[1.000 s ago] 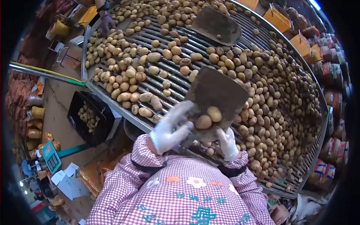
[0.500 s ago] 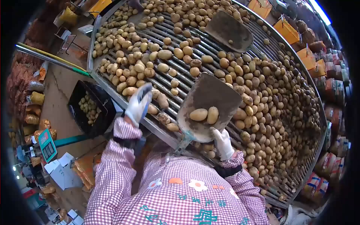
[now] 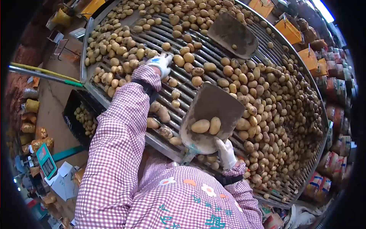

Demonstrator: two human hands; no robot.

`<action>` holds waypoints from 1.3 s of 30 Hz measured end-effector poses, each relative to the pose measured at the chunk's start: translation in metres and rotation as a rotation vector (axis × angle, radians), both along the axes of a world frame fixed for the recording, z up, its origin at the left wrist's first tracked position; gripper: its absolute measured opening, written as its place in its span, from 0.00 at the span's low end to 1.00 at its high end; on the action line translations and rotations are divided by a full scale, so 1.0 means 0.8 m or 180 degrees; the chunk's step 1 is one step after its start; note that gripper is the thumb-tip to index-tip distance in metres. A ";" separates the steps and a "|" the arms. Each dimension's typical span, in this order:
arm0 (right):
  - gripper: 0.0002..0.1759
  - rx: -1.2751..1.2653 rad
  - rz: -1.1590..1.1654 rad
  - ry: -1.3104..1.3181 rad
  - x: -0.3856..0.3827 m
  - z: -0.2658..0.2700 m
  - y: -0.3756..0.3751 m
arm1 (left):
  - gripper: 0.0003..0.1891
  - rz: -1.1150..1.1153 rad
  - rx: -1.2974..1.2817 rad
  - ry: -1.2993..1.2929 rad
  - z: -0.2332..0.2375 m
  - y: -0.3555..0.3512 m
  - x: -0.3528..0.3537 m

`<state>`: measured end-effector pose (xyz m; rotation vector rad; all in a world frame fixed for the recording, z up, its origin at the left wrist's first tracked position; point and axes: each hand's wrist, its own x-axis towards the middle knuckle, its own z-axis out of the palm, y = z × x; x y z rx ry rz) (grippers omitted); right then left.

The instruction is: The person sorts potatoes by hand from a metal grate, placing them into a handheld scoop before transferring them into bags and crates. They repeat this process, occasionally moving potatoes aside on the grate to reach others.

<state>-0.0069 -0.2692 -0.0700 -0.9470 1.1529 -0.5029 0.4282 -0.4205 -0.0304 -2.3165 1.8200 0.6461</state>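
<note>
Left hand (image 3: 160, 63) reached farther across loose potatoes (image 3: 267, 95), its fingers' grip unclear, right hand (image 3: 225, 152) fingers clasped round grey scoop (image 3: 213, 105), two pale oval potatoes (image 3: 201, 126) inside.

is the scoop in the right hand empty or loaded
Loaded, lightly: two potatoes lie on the scoop near its lower end, just above the right hand gripping it.

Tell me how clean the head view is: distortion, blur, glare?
Head view: strong fisheye, black corners, the roller table's rim bows; left hand and scoop look sharp, no obvious motion blur; lighting even, one bright lamp glares at top right.
</note>
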 end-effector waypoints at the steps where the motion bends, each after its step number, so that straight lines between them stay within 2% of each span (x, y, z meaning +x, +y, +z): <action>1: 0.18 -0.0001 0.0130 0.0063 -0.001 0.003 0.001 | 0.35 -0.0007 0.0202 -0.0259 0.008 -0.005 -0.010; 2: 0.22 -0.0002 0.0261 0.0120 0.000 0.004 0.000 | 0.33 -0.0085 0.0063 -0.0215 -0.010 -0.010 0.000; 4: 0.22 0.0019 0.0292 0.0195 0.002 0.015 -0.002 | 0.28 0.0348 -0.0792 0.1104 -0.029 -0.009 0.030; 5: 0.19 -0.0204 0.0204 0.0213 0.007 0.018 -0.001 | 0.24 0.1758 -0.0684 0.3174 -0.043 -0.014 0.045; 6: 0.16 -0.0414 0.0126 0.0229 0.013 0.025 -0.001 | 0.21 0.2455 -0.1086 0.4286 -0.013 0.008 0.048; 7: 0.17 0.0017 -0.0015 -0.0044 0.016 0.036 -0.004 | 0.20 0.2594 -0.1543 0.4918 -0.005 0.024 0.063; 8: 0.17 0.0034 0.0000 -0.0065 0.013 0.031 -0.004 | 0.20 0.2577 -0.1814 0.5305 0.010 0.041 0.077; 9: 0.19 0.0013 0.0140 0.0022 0.004 0.024 -0.002 | 0.19 0.2646 -0.2021 0.5351 0.013 0.056 0.096; 10: 0.21 -0.0014 0.0278 0.0110 0.001 0.019 -0.002 | 0.19 0.2676 -0.2164 0.5339 0.044 0.078 0.091; 11: 0.21 0.0307 0.0006 -0.0118 0.018 0.041 -0.007 | 0.18 0.2714 -0.1999 0.5236 0.033 0.098 0.119; 13: 0.20 0.0218 0.0070 -0.0026 0.014 0.036 -0.007 | 0.18 0.2745 -0.1818 0.5140 0.022 0.123 0.138; 15: 0.20 0.0137 0.0151 0.0071 0.016 0.037 -0.006 | 0.15 0.2413 -0.1776 0.4128 0.032 0.144 0.126; 16: 0.19 0.0112 0.0092 0.0036 0.020 0.041 -0.007 | 0.15 0.2552 -0.1413 0.3821 0.042 0.144 0.122; 18: 0.19 0.0094 0.0027 0.0019 0.022 0.049 -0.007 | 0.15 0.2323 -0.1539 0.3883 0.017 0.145 0.125; 19: 0.18 -0.0125 0.0225 0.0251 0.022 0.053 -0.008 | 0.15 0.2324 -0.1527 0.3902 0.011 0.140 0.124; 21: 0.18 -0.0358 0.0427 0.0490 0.017 0.049 -0.007 | 0.15 0.1936 -0.0981 0.2335 0.000 0.125 0.124; 24: 0.18 -0.0649 0.0421 0.0412 0.013 0.035 -0.003 | 0.21 0.1241 -0.0398 0.0813 0.014 0.098 0.127; 26: 0.19 0.0023 0.0051 0.0161 0.021 0.046 -0.005 | 0.23 0.0806 0.0343 0.0432 0.027 0.069 0.133; 28: 0.19 0.0047 -0.0045 0.0023 0.016 0.030 0.000 | 0.27 0.0758 0.0285 0.0191 0.024 0.062 0.132; 30: 0.20 0.0051 -0.0176 -0.0121 0.019 0.027 0.001 | 0.29 0.0454 0.0792 0.0301 0.003 0.051 0.148; 31: 0.20 0.0024 -0.0190 -0.0105 0.023 0.032 0.001 | 0.29 0.0206 0.0662 0.0812 0.006 0.049 0.157; 32: 0.20 0.0011 -0.0204 -0.0083 0.025 0.037 0.001 | 0.27 0.0393 0.0170 0.1985 -0.002 0.061 0.167; 34: 0.20 0.0021 -0.0127 0.0089 0.028 0.049 -0.001 | 0.25 0.0791 -0.0370 0.3170 -0.010 0.080 0.175; 35: 0.20 0.0008 -0.0021 0.0262 0.027 0.052 -0.002 | 0.23 0.1356 -0.0311 0.4073 -0.008 0.084 0.175; 36: 0.20 0.0002 -0.0041 0.0267 0.019 0.039 -0.001 | 0.22 0.1843 -0.0548 0.4474 -0.011 0.095 0.167; 38: 0.20 -0.0969 0.0618 0.0756 0.001 0.005 0.005 | 0.22 0.2044 -0.0919 0.4725 0.004 0.112 0.145; 39: 0.20 -0.0968 0.0605 0.0760 -0.003 -0.002 0.008 | 0.22 0.2033 -0.0909 0.4728 0.006 0.118 0.137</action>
